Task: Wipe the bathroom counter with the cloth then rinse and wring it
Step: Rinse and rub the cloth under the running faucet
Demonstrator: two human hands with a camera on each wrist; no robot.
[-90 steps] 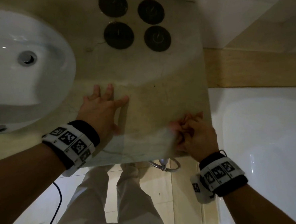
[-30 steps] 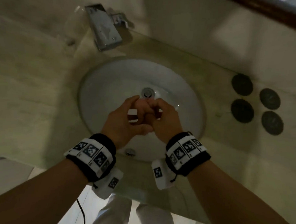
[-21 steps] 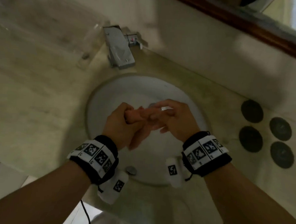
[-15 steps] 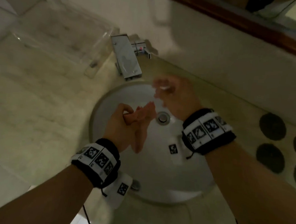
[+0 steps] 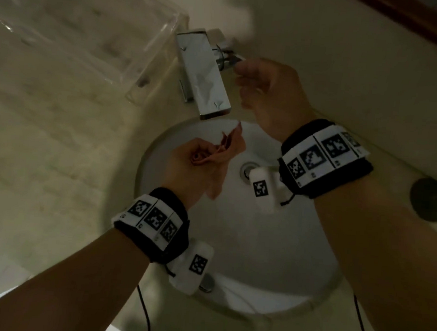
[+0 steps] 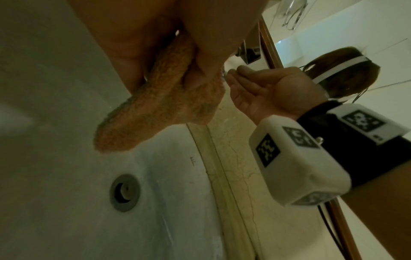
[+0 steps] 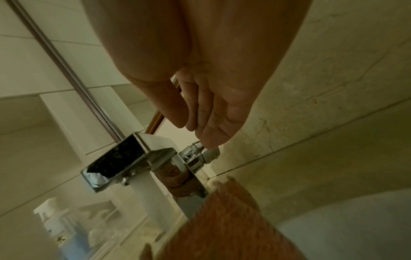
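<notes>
Frame centre: left hand [image 5: 187, 161] clutches cloth [image 5: 224, 153] beneath spout [image 5: 205, 75], ready for rinsing; right hand [image 5: 265, 89], fingers loosely curled, touches tap handle [image 7: 201, 154] at upper centre.

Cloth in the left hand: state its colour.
The cloth is orange-pink, a plain fuzzy terry; the left wrist view shows it best.

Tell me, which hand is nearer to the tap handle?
The right hand: its fingertips reach the tap handle. The left hand is lower, over the basin, gripping the cloth.
</notes>
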